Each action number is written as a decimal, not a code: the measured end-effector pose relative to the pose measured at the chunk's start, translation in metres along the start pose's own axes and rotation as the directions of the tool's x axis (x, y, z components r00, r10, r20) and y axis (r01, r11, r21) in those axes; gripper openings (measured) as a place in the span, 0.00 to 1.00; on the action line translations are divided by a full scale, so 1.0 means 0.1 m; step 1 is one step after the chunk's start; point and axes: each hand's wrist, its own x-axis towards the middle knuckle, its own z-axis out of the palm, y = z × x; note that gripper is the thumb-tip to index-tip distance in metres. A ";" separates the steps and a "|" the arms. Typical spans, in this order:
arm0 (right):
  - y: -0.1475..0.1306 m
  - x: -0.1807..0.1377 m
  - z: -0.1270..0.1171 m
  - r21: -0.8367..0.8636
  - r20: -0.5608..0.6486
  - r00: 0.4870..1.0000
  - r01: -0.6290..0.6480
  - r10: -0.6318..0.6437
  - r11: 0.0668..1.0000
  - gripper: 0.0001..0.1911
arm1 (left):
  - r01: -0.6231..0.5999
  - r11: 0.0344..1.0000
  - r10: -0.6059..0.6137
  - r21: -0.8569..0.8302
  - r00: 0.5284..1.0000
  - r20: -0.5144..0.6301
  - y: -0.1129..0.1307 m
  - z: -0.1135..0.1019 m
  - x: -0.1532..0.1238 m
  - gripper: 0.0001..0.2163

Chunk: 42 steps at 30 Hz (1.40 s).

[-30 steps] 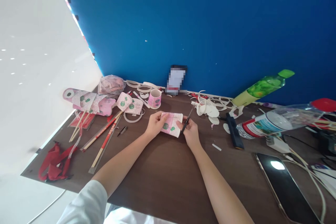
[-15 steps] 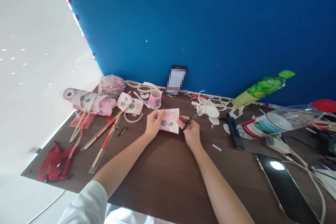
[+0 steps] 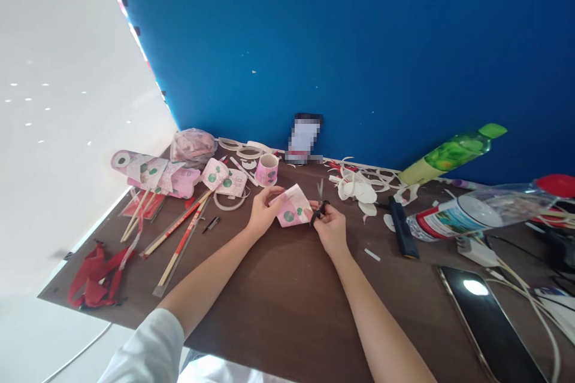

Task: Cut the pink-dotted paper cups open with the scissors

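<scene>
Between thumb and fingers, my left hand (image 3: 264, 208) grips a pink-and-white piece of paper (image 3: 294, 209) with green spots, tilted above the table. My right hand (image 3: 330, 228) has its fingers in the black handles of a pair of scissors (image 3: 320, 206); the blades point away from me, toward the wall, beside the paper. The right fingertips are at the paper's right edge; whether they pinch it I cannot tell. Just behind the left hand stands a pink paper cup (image 3: 266, 170). Similar pink pieces (image 3: 230, 182) lie to its left.
White paper scraps (image 3: 359, 188) lie at the back right. A phone (image 3: 303, 137) leans on the blue wall. Bottles (image 3: 476, 209), a black bar-shaped object (image 3: 403, 230) and a large phone (image 3: 489, 323) are to the right. Wrapped chopsticks (image 3: 179, 245) and red straps (image 3: 96, 278) lie left.
The paper has turned and now hangs tilted, one corner up. The scissors have swung from pointing right to pointing toward the wall. My left hand keeps its grip.
</scene>
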 end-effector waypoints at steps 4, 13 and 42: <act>-0.06 -0.03 0.00 -0.009 0.073 0.997 -0.005 0.005 1.000 0.16 | -0.016 0.985 -0.001 0.170 0.995 0.099 0.02 -0.03 0.02 0.13; 0.12 0.06 -0.04 0.065 -0.267 0.964 0.019 -0.001 0.998 0.17 | 0.076 0.997 -0.079 0.033 0.992 0.095 -0.02 0.02 0.02 0.21; -0.04 0.06 0.10 0.388 -0.429 0.895 0.061 0.121 0.920 0.17 | -0.097 0.993 0.077 0.074 0.970 0.231 -0.18 0.11 -0.09 0.21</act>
